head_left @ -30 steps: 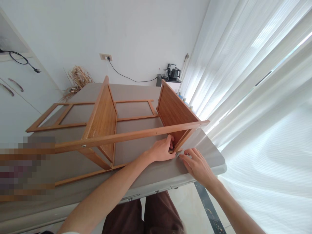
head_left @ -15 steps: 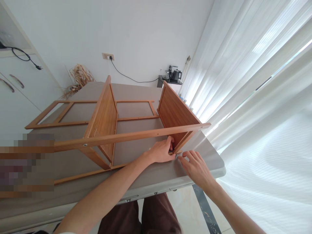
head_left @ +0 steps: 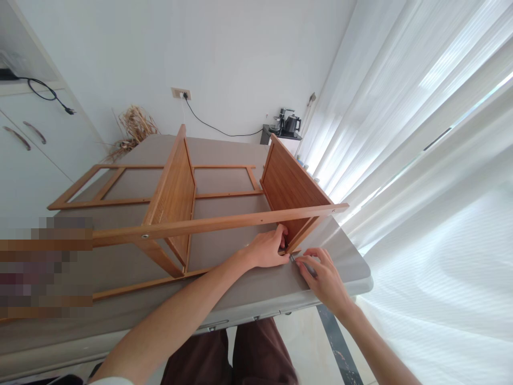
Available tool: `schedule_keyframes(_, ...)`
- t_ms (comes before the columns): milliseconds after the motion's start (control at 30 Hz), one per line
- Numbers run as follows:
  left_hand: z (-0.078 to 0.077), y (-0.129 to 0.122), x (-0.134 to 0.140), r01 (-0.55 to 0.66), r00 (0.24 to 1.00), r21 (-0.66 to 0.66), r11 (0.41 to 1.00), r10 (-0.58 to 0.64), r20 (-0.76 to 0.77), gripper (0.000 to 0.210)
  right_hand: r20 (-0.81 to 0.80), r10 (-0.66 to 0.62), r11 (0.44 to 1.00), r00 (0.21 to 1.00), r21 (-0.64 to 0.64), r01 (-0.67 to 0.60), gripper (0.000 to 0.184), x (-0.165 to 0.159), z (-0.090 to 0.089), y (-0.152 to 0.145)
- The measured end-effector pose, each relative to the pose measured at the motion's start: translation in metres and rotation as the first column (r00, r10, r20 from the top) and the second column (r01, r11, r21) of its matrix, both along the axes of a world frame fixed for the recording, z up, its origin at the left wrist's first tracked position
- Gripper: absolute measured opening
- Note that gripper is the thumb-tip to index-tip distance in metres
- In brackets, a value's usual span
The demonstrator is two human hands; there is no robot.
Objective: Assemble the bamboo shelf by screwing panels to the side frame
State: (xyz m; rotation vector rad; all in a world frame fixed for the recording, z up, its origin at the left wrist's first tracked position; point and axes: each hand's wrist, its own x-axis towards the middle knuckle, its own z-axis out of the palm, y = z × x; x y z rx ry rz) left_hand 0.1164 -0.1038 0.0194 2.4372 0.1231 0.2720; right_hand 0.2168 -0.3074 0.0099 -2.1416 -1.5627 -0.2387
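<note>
A wooden shelf frame [head_left: 224,220] lies on its side on the table, with two slatted shelf panels standing upright in it. My left hand [head_left: 269,248] reaches under the upper rail and is closed round the lower front corner of the right-hand panel [head_left: 294,184]. Just right of that corner, my right hand [head_left: 323,272] pinches a thin metal rod [head_left: 293,258] that looks like a hex key. Its tip points at the lower rail's end, but the fingers of my left hand partly hide the joint.
The grey-covered table [head_left: 256,289] has a rounded right corner. White curtains [head_left: 441,224] hang to the right. A black kettle [head_left: 292,124] stands on a small cabinet behind, and dried stalks [head_left: 136,125] are at the back left. Pixelation hides the left end of the frame.
My right hand's fingers have shifted and curled differently around the thin rod. The left hand keeps its hold at the corner, and the view has moved slightly.
</note>
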Motion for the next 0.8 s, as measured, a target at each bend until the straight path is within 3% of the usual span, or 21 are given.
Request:
schedule_keyframes(167, -0.0003, -0.0006, 0.0003, -0.010, 1.000, 0.004, 1.000, 0.010, -0.008, 0.045, 0.106, -0.007, 1.000, 0.994, -0.007, 0.007, 0.019, -0.0028, 0.0045, -0.0009)
schedule_keyframes(500, 0.0028, -0.0016, -0.0011, -0.020, 0.999, 0.021, 1.000, 0.020, -0.024, 0.045, 0.095, 0.003, 1.000, 0.995, -0.001, -0.003, 0.022, -0.0074, -0.0034, -0.0035)
schedule_keyframes(667, 0.0019, -0.0005, -0.0003, -0.003, 1.000, 0.000, 1.000, 0.003, -0.013, 0.043, 0.067, 0.084, 0.996, 0.994, -0.036, -0.081, 0.023, -0.0055, 0.0027, -0.0051)
schedule_keyframes(800, 0.0019, 0.0000, -0.0001, -0.002, 1.000, -0.007, 1.000, 0.002, -0.019, 0.045, -0.053, 0.107, 0.994, 0.993, -0.013, -0.108, 0.022, -0.0030, 0.0020, -0.0074)
